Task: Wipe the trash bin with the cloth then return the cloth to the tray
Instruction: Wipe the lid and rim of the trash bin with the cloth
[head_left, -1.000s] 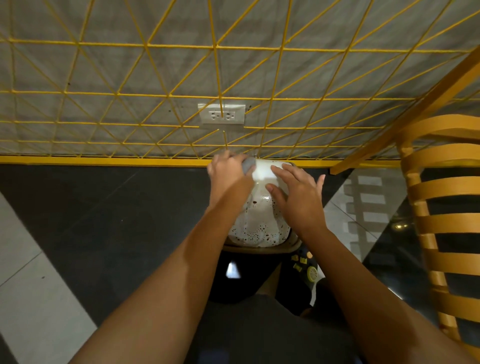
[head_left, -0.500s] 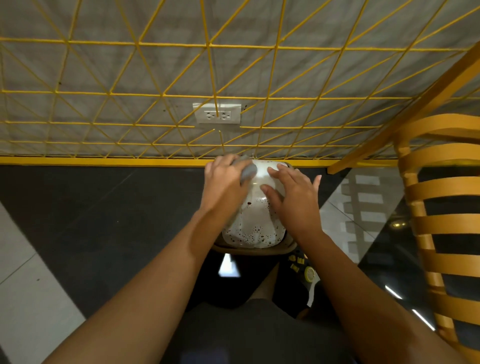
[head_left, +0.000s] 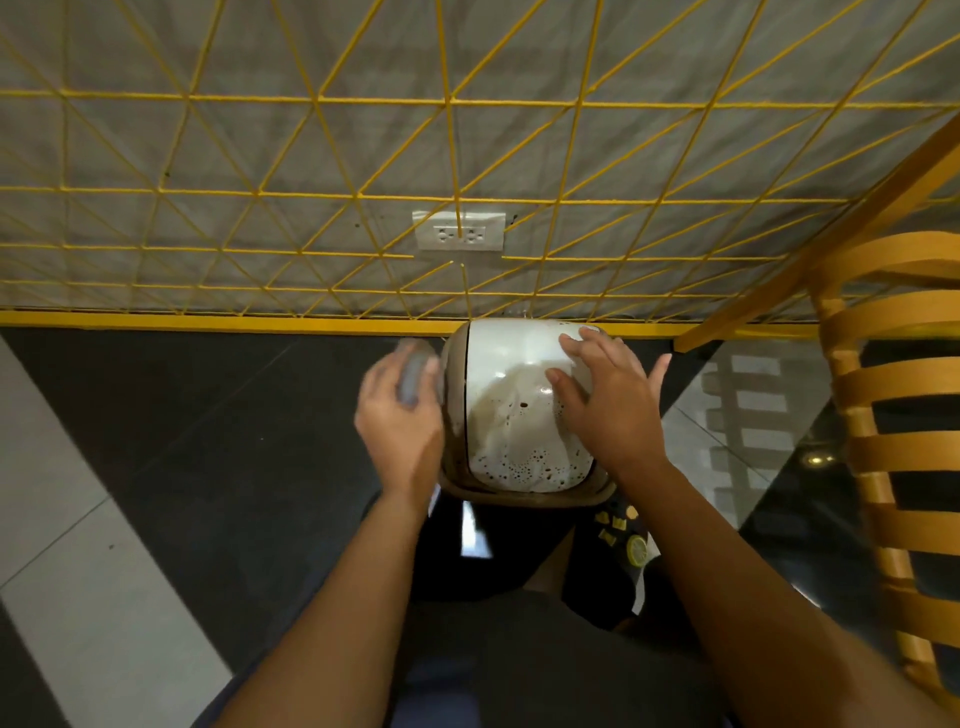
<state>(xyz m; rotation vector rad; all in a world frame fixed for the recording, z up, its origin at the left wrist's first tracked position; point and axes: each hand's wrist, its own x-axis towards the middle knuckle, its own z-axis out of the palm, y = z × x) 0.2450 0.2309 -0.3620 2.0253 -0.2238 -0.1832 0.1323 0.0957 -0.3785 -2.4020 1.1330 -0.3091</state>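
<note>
- Bin (head_left: 519, 496) stands on the floor (head_left: 208, 441) just ahead of the knees, seen from above: brown rim nearest, white lid (head_left: 514, 374) on top, far edge close to the yellow rail (head_left: 260, 325) at the wall foot
- Left grip (head_left: 400, 421) is at the bin's left flank, fingers curled on the grey cloth (head_left: 413, 376); blurred, so the exact finger hold is unclear
- Cloth sits at the far end of the left grip, touching or just beside the bin's left side, cannot tell which
- Right grip (head_left: 608, 410) is loose, fingers spread flat on the right half of the lid, holding nothing, probably steadying
- Key relation: bin lies straight to the right of the cloth, and the lid's long axis runs near to far, so the wipe likely runs along that left flank
- Left grip does the work; right grip is nearer the lid top
- Tray not in view, so the cloth's way back can't be judged; return not yet done
- Far: socket (head_left: 460, 236) behind yellow mesh (head_left: 322, 145) on the wall, chair (head_left: 893, 415) at right
</note>
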